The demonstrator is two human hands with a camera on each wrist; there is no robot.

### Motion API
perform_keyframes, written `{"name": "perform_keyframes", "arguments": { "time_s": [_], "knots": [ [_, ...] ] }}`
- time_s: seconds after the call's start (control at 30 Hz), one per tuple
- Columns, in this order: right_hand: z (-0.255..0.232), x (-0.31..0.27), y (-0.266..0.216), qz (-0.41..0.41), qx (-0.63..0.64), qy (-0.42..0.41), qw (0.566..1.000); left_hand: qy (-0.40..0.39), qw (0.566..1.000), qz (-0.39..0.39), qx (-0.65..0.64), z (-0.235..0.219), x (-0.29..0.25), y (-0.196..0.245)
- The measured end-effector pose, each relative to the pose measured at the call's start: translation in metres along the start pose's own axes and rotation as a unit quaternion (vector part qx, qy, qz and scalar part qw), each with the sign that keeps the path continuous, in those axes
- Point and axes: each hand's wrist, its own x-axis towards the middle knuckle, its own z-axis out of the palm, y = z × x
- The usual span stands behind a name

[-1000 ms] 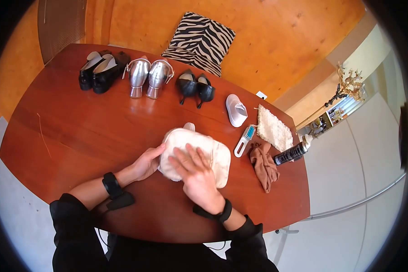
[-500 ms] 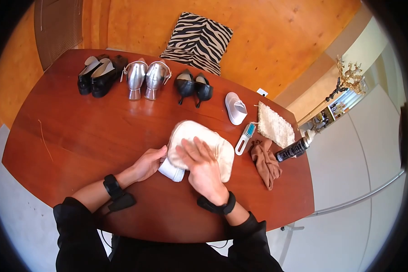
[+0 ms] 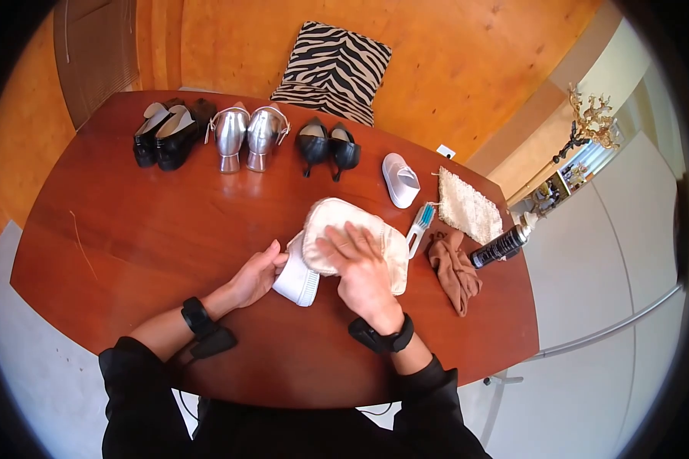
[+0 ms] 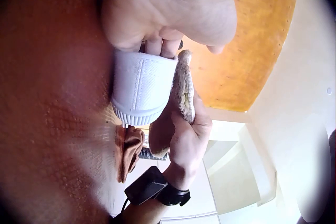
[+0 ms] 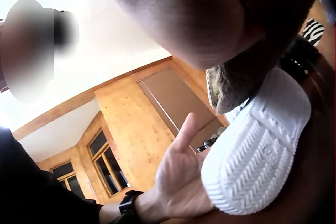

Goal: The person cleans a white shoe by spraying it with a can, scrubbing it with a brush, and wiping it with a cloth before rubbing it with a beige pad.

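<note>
My left hand (image 3: 254, 280) holds a white slip-on shoe (image 3: 297, 277), its fingers reaching into the opening and its thumb raised apart. The shoe is tipped on its side, and its ridged white sole (image 5: 257, 166) fills part of the right wrist view. Over the shoe's far end, my right hand (image 3: 362, 274) holds a soft cream cloth pad (image 3: 333, 218), fingers spread across its top. From the left wrist view, the right thumb lies on the pad's other side. The pad hides much of the shoe.
Further back stand black loafers (image 3: 174, 138), silver heeled shoes (image 3: 230, 138), black pumps (image 3: 314, 145) and a single pale shoe (image 3: 400, 181). On the right lie a blue-bristled brush (image 3: 421, 229), a fluffy cream cloth (image 3: 468, 205), a brown cloth (image 3: 455, 273) and a black spray can (image 3: 500, 249).
My right hand has slid the cream pad up and to the right across the shoe. More of the white shoe shows beside my left hand, which still holds it.
</note>
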Motion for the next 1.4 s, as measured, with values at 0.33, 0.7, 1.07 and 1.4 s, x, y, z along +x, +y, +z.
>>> {"name": "perform_keyframes", "arguments": {
  "time_s": [0.33, 0.7, 1.07, 1.4],
  "knots": [
    [-0.019, -0.01, -0.022, -0.062, 0.084, -0.109, 0.989, 0.033, 0.986, -0.001, 0.163, -0.002, 0.001, -0.006],
    [-0.009, -0.003, 0.007, 0.016, 0.038, -0.045, 0.998, 0.013, 0.918, 0.008, 0.395, 0.026, -0.01, 0.028],
    [-0.007, -0.003, 0.012, 0.006, 0.153, -0.068, 0.986, -0.052, 0.784, 0.031, 0.618, 0.026, -0.017, 0.06],
    [-0.012, -0.005, -0.006, 0.009, 0.104, -0.092, 0.99, -0.01, 0.735, 0.131, 0.665, 0.021, -0.014, 0.041]
  ]
}}
